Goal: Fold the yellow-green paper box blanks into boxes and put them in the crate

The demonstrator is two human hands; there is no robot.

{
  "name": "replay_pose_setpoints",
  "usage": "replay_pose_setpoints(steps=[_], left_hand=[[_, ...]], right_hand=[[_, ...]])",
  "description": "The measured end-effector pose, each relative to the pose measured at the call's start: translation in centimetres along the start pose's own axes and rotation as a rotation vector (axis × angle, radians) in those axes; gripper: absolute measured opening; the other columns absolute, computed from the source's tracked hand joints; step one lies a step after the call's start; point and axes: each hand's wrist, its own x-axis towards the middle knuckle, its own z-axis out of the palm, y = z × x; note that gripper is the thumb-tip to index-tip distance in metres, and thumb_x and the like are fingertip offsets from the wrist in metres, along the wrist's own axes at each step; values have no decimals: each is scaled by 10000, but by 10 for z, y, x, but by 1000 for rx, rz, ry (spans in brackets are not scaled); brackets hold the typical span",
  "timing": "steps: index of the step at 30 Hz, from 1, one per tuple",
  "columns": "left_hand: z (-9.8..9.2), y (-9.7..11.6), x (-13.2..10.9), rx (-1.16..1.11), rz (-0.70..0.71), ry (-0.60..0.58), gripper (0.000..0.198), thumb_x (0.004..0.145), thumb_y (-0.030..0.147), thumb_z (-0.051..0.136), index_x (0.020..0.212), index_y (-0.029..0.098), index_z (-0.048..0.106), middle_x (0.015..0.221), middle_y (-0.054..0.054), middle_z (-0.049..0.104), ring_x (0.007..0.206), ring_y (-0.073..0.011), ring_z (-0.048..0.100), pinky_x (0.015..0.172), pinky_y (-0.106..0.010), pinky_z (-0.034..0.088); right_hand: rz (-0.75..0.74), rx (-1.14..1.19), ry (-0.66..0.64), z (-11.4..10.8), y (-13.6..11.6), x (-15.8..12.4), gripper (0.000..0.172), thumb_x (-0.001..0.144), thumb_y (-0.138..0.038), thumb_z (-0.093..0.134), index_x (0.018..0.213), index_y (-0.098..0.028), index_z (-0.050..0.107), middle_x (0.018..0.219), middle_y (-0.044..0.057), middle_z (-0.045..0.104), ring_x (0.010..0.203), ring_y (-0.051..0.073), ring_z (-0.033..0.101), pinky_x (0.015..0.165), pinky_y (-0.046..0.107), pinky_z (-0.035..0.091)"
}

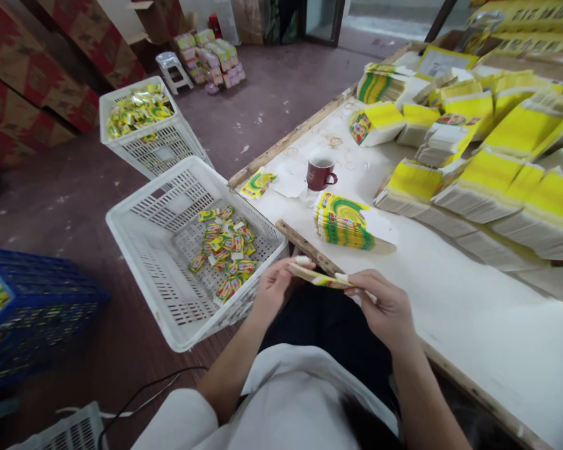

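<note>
A yellow printed card packet (327, 281) is stretched between my two hands over my lap, seen nearly edge-on. My left hand (276, 284) pinches its left end, and a white tip shows at the fingers. At the other end my right hand (385, 303) grips it between thumb and fingers, with white at a fingertip. Just beyond, on the table, stands a fanned stack of yellow and green printed packets (342, 222). Left of my left hand, a white plastic crate (141, 250) holds several folded yellow packets (225, 244).
A maroon mug (321, 174) and a flat yellow packet (258, 183) sit on the white table (473, 294). Rows of yellow card stacks (488, 175) fill its far right. A second white crate (154, 150) and a blue crate (37, 312) stand on the floor.
</note>
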Motion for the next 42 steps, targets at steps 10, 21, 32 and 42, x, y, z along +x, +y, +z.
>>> replay_pose_setpoints(steps=[10,21,32,42], left_hand=[[23,23,-11,675,-57,-439,749,729,392,809,1371,186,482,1227,-101,669,1096,-274,651,969,-400,516],[42,-8,-30,905,243,-455,588,713,234,715,1245,229,465,1203,-98,605,1089,-262,649,863,-377,556],[34,-22,-15,890,319,-295,926,639,205,734,1426,208,245,1318,-177,488,1245,-372,524,988,-525,486],[17,10,-11,889,250,-221,603,679,404,850,1181,186,597,1097,-120,691,1019,-277,668,903,-403,542]], right_hand=[[-179,-275,48,11,-9,-19,366,891,-163,642,1222,-319,623,1183,33,663,1193,259,542,1206,553,239],[693,794,-63,35,8,-35,631,848,-502,718,1398,-250,540,1392,112,623,1284,305,596,1088,476,494],[96,-102,-147,33,10,-39,706,925,-55,373,1578,-313,308,1565,109,444,1424,257,473,1121,469,486],[-16,-257,-259,10,22,-31,511,988,-175,431,1492,-254,417,1563,211,373,1416,316,472,990,460,568]])
